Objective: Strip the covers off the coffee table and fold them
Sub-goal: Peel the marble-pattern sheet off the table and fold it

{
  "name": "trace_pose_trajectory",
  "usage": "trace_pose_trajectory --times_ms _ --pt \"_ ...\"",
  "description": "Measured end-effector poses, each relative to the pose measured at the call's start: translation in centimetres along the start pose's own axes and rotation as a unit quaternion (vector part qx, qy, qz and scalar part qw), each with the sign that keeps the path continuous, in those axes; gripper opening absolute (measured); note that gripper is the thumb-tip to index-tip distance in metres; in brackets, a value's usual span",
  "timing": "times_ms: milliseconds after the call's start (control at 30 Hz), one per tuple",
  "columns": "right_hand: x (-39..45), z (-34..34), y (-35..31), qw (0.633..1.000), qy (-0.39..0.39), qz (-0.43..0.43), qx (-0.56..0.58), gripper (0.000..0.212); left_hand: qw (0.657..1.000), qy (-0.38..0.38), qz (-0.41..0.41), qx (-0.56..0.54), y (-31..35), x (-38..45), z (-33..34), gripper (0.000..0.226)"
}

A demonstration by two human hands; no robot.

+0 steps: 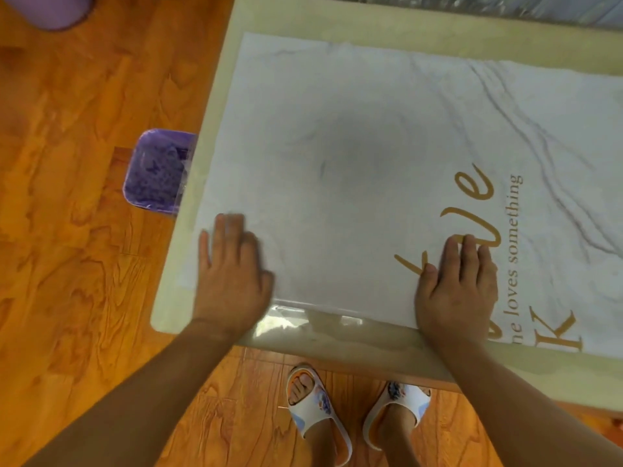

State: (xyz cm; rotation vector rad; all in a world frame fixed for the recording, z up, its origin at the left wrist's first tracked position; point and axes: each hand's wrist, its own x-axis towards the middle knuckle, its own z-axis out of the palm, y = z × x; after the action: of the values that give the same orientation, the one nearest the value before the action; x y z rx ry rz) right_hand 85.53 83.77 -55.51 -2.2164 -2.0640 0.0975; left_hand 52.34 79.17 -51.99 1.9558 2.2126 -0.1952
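A white marble-patterned cover [354, 156] with gold lettering lies flat over most of the beige coffee table [215, 106]. A clear plastic sheet [303, 320] shows along the table's near edge, under the white cover. My left hand [232, 274] presses flat on the cover's near left corner, fingers straight. Near the gold letters, my right hand [458, 288] lies flat on the cover's near edge. Neither hand holds anything.
A purple bin [155, 173] with a plastic liner stands on the wooden floor against the table's left side. My feet in white slippers [317, 409] stand at the table's near edge. A purple object [57, 11] sits at the top left corner.
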Motion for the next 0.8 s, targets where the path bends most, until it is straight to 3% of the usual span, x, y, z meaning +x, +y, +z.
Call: trace_pose_trajectory --times_ms 133,233,367,467,567,633,667,800 --pt "0.0 0.0 -0.1 1.0 -0.008 0.005 -0.009 0.061 0.985 0.046 0.149 -0.07 11.4 2.4 0.6 0.059" --pt "0.0 0.1 -0.2 1.0 -0.026 0.012 -0.012 0.061 0.989 0.01 0.135 -0.054 15.3 3.3 2.0 0.061" --pt "1.0 -1.1 -0.8 0.997 -0.055 0.032 -0.032 0.056 0.991 0.016 0.13 -0.039 15.3 3.3 2.7 0.062" --pt "4.6 -2.1 -3.5 0.995 -0.059 -0.085 -0.009 0.05 0.991 0.021 0.127 -0.029 15.4 3.4 2.8 0.063" --pt "7.8 -1.0 -4.0 0.955 -0.126 -0.269 0.01 0.059 0.992 0.014 0.122 -0.014 15.9 3.4 2.6 0.065" --pt "10.7 -0.2 -0.3 0.936 -0.15 -0.318 0.002 0.064 0.993 0.018 0.112 -0.019 16.0 3.3 2.4 0.065" --pt "12.5 -0.1 3.0 0.942 -0.144 -0.303 -0.007 0.065 0.993 0.02 0.11 -0.024 16.1 3.4 2.3 0.065" --pt "21.3 -1.7 21.0 0.983 -0.129 -0.114 -0.059 0.075 0.998 0.003 0.068 -0.007 17.6 3.4 1.7 0.068"
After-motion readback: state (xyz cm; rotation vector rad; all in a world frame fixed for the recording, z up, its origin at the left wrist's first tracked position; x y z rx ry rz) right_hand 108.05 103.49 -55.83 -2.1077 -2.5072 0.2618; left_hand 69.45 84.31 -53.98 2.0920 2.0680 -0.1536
